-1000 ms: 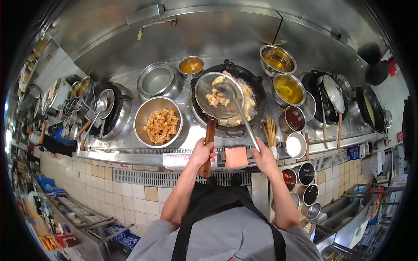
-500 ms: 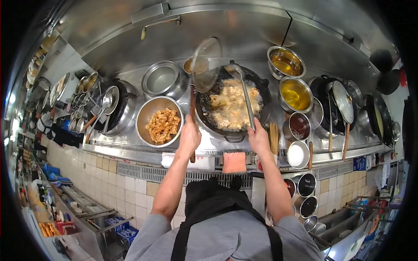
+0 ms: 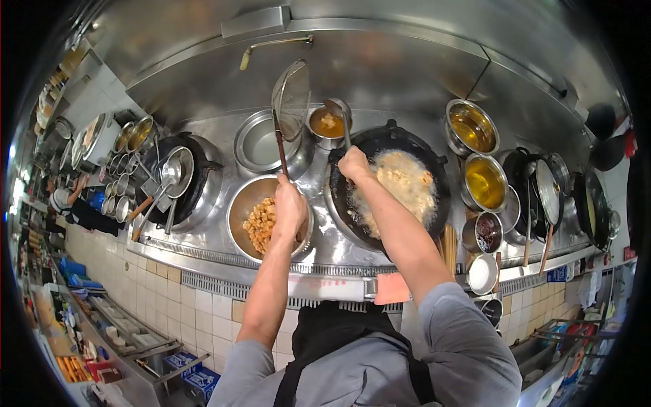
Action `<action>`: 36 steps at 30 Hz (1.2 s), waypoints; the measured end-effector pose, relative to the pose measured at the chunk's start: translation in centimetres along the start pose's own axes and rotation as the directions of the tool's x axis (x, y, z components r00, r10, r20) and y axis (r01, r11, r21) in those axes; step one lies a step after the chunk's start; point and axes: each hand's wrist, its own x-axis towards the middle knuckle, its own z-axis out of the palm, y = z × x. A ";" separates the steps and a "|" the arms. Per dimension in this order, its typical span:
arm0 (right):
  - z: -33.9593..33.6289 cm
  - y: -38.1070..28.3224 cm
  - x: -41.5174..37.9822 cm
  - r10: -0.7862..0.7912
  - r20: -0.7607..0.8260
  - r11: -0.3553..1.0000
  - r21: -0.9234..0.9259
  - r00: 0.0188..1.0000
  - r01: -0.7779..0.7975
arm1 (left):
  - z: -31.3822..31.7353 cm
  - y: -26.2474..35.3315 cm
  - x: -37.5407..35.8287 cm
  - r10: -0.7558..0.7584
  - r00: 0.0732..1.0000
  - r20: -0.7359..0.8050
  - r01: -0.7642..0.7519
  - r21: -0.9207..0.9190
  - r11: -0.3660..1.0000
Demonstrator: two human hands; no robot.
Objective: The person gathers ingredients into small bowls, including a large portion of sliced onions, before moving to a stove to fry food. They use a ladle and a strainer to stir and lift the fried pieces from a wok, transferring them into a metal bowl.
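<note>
My left hand is closed round the wooden handle of a mesh skimmer. The skimmer is raised, its mesh above the pot of pale liquid. Below that hand is a steel bowl of browned fried pieces. My right hand grips a ladle by its shaft and reaches across the wok. The ladle's head is at a small pot with orange-brown liquid and pale bits in it. Light battered pieces bubble in oil in the black wok.
Two steel bowls of yellow oil stand right of the wok, with a pot of dark red sauce and a pot of white contents nearer me. Other woks flank both sides. A faucet juts from the back wall.
My right hand has swung left and away from me, taking the ladle from the wok to the small pot. The skimmer has moved left, off the wok's edge. The camera view has shifted.
</note>
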 end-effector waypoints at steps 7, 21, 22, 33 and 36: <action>1.3 -0.8 4.9 -0.204 0.559 -0.462 0.669 0.804 -0.583 | -0.3 -4.2 5.3 -0.072 0.991 0.117 0.081 -0.076 0.994; -5.9 -8.0 -3.1 -0.113 -0.003 0.986 0.126 0.994 0.113 | 3.5 -4.8 10.2 -0.210 0.734 0.646 0.679 -0.705 0.206; -6.0 -8.3 -4.8 -0.216 -0.125 0.968 -0.158 0.968 0.196 | 3.7 -4.9 10.1 -0.204 0.733 0.649 0.680 -0.703 0.209; -4.8 0.2 -4.9 -0.285 -0.152 0.882 -0.428 0.946 0.197 | 4.2 -5.4 7.5 -0.117 0.692 0.713 0.722 -0.687 0.081; -4.5 2.1 -9.0 -0.270 -0.237 0.940 -0.274 0.933 0.202 | 4.9 -4.8 7.0 -0.102 0.694 0.713 0.719 -0.693 0.054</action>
